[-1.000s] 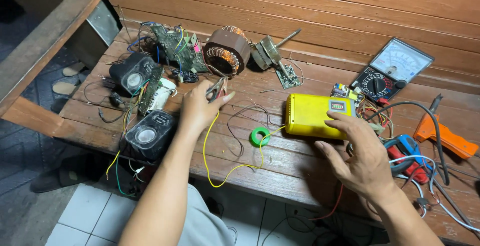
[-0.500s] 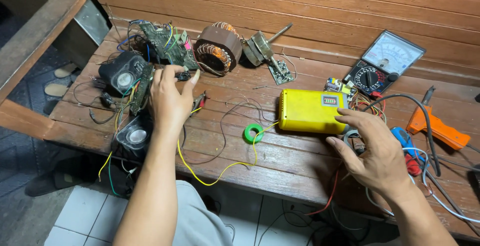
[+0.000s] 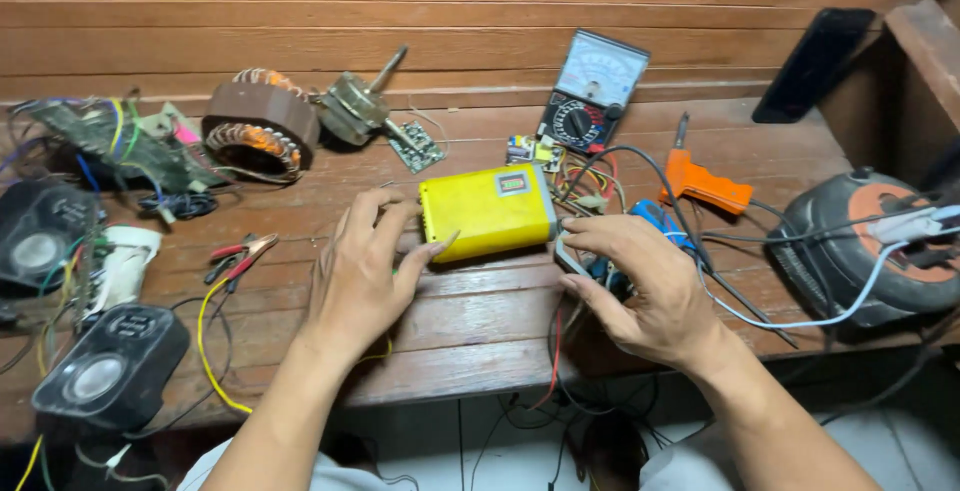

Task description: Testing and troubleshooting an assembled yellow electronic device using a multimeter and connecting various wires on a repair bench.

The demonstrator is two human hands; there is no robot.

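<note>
A yellow rectangular box (image 3: 487, 213) lies in the middle of the wooden bench (image 3: 470, 321). My left hand (image 3: 362, 277) rests on the boards just left of the box, fingers spread, fingertips touching its left end. My right hand (image 3: 640, 286) is at the box's right end, fingers curled over a bundle of wires and a small grey part; whether it grips them I cannot tell. A blue object (image 3: 660, 219) shows behind that hand.
An analogue multimeter (image 3: 590, 91) leans on the wall behind. A copper-wound motor stator (image 3: 260, 123), a rotor shaft (image 3: 358, 103) and a small circuit board (image 3: 416, 145) lie at the back left. Black speakers (image 3: 105, 366), alligator clips (image 3: 236, 254), an orange tool (image 3: 705, 183) and a cable reel (image 3: 880, 241) surround the area.
My left hand has come back from the speakers and circuit board at the far left to the yellow box's left end. The view has swung right, bringing the cable reel into sight.
</note>
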